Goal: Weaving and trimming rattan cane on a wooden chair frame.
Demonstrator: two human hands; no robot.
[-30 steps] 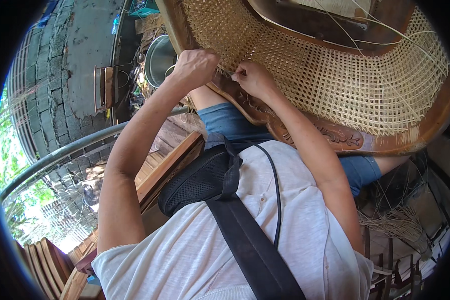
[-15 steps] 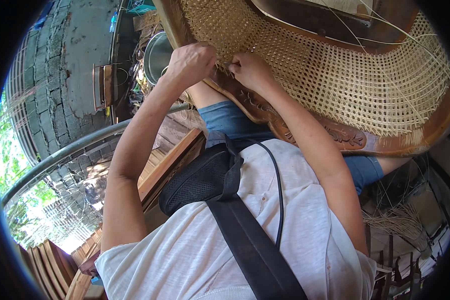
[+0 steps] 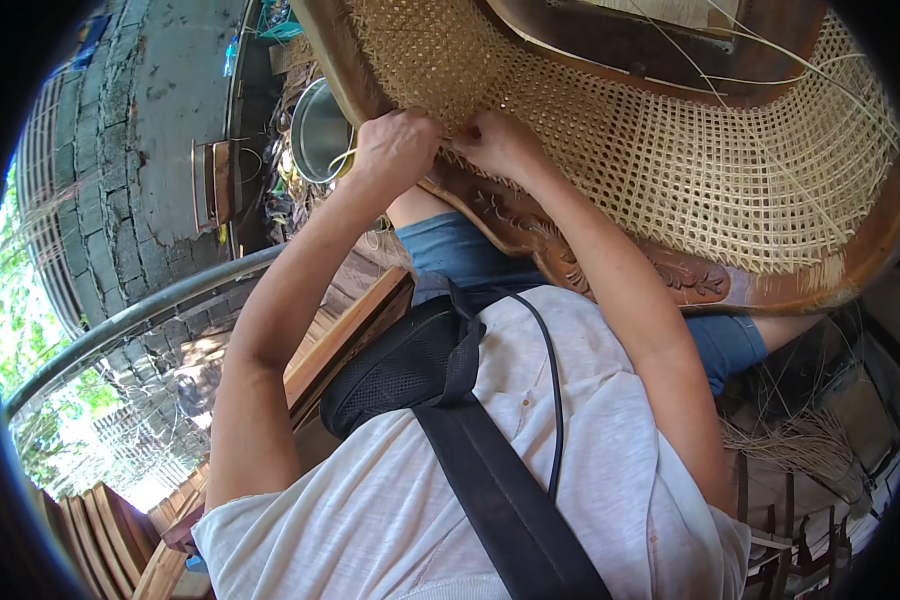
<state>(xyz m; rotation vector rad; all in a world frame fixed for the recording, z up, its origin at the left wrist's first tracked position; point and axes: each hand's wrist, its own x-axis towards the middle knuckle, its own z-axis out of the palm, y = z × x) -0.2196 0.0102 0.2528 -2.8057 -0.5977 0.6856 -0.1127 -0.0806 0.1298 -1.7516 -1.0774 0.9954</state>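
A woven cane panel [image 3: 690, 150] in a carved dark wooden frame [image 3: 610, 260] rests across my lap. My left hand [image 3: 395, 150] is closed at the panel's near edge, and a thin cane strand [image 3: 338, 158] curls out from its fingers. My right hand [image 3: 500, 145] is right beside it, almost touching. Its fingers pinch at the weave where the cane meets the frame. Loose strands [image 3: 770, 70] stick out across the panel's far side. What lies between the fingertips is hidden.
A metal bucket [image 3: 320, 130] stands on the ground beyond my left hand. A bundle of loose cane [image 3: 800, 440] lies at the right. A wooden plank [image 3: 355, 325] and a curved metal railing [image 3: 140, 310] are at my left. A black bag [image 3: 410, 365] hangs on my chest.
My two hands have come closer together at the panel's edge, and the left hand has shifted toward the right one. The panel stays on my lap.
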